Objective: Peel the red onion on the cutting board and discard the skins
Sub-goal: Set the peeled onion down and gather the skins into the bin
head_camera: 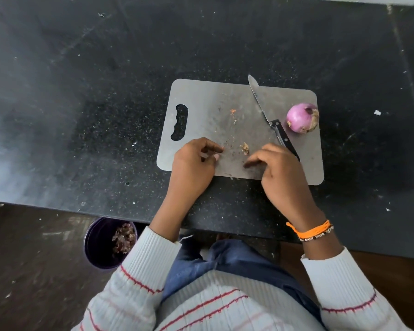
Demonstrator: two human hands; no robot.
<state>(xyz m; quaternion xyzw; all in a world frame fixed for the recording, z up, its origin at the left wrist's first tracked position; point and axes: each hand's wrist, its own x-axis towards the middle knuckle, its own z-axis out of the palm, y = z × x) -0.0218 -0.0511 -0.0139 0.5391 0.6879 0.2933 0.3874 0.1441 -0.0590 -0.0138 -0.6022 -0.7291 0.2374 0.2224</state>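
A peeled purple-red onion (301,117) with a brownish root end lies at the right edge of the grey cutting board (208,96). A small scrap of dry skin (245,147) rests on the board's near part, with tiny flecks around it. My left hand (194,163) hovers over the board's near left corner, fingers curled and thumb near forefinger, with nothing visible in it. On the near edge to the right of the scrap rests my right hand (280,173), fingers bent and spread, holding nothing.
A black-handled knife (270,118) lies diagonally on the board between the scrap and the onion, its handle partly under my right hand. A dark purple bin (98,244) with onion skins inside stands on the floor below the black counter (105,103).
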